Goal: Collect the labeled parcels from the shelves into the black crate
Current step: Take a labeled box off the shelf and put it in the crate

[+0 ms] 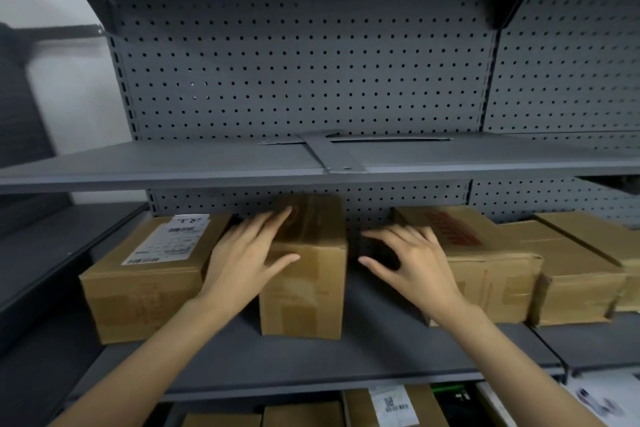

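Several parcels (304, 274) on grey shelves (311, 354)

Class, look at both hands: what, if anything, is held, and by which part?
Nothing is gripped yet. The left hand lies with straight fingers on the left top edge of the middle box; the right hand hovers open beside it.

**Grey shelves and the boxes on them**

We see a middle shelf (381, 350) of grey metal carrying four cardboard boxes. The narrow box (304, 295) stands near its centre. Left of the narrow box lies a labelled box (145, 274); right of it, across a gap, a red-printed box (485, 274), then a crumpled box (581, 284). Above the narrow box runs an upper shelf (173, 163)
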A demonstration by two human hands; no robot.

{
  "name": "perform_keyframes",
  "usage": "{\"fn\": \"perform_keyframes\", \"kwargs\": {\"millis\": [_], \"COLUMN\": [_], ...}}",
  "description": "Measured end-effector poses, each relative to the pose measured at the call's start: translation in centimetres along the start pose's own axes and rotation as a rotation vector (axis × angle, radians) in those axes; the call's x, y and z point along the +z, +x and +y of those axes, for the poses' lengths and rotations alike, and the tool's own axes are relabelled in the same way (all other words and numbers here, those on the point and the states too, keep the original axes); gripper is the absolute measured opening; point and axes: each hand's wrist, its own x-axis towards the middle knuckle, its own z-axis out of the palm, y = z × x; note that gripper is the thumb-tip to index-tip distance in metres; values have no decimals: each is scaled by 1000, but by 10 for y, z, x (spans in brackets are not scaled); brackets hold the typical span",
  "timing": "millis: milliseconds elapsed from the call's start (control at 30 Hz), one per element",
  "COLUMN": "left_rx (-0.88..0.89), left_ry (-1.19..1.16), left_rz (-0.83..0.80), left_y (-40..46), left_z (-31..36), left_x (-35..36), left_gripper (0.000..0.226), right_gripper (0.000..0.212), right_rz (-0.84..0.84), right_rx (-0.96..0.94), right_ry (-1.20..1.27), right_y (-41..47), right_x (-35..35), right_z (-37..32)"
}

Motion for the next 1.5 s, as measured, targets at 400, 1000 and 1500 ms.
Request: {"fn": "perform_keyframes", "kwargs": {"millis": [400, 1000, 1500], "left_rx": [-57, -101, -284], "left_ry": [-98, -182, -202], "left_rz": [48, 69, 34], "left_y": [-5, 3, -25], "left_z": [-19, 1, -32], "left_x": [-3, 3, -5], "left_gripper": [54, 56, 56], "right_gripper": [67, 58, 49], "right_rz": [-235, -206, -208], "right_rx": [55, 195, 339], "right_ry": [64, 387, 569], "right_y": [-36, -44, -48], "right_x": [65, 59, 79], "right_z": [-34, -37, -63]}}
